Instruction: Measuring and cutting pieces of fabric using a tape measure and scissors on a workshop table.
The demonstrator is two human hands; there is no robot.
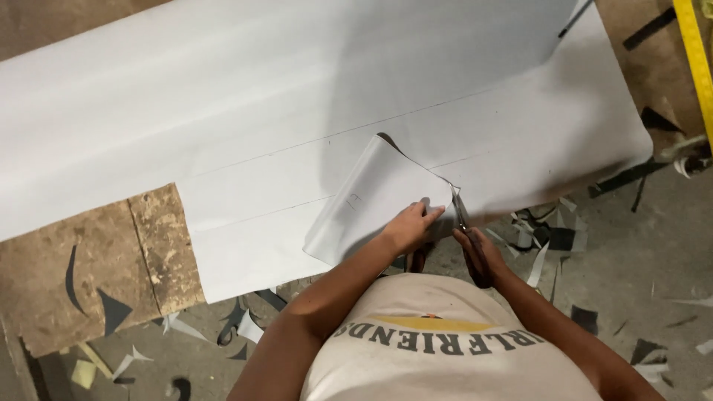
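A large grey sheet (297,96) lies spread over a worn wooden table (89,260), with thin pencil lines drawn across it. My right hand (483,256) grips a pair of scissors (458,208) whose blades point up into the sheet's near edge. My left hand (412,226) holds down a partly cut flap (364,197) of the sheet, curled back just left of the blades. The scissors' handles are hidden inside my fingers.
A yellow measuring rule (697,59) runs along the table's right side. A dark pen or pencil (575,18) rests on the sheet at the top right. Many grey and black offcuts (542,238) litter the concrete floor (639,267) below the table edge.
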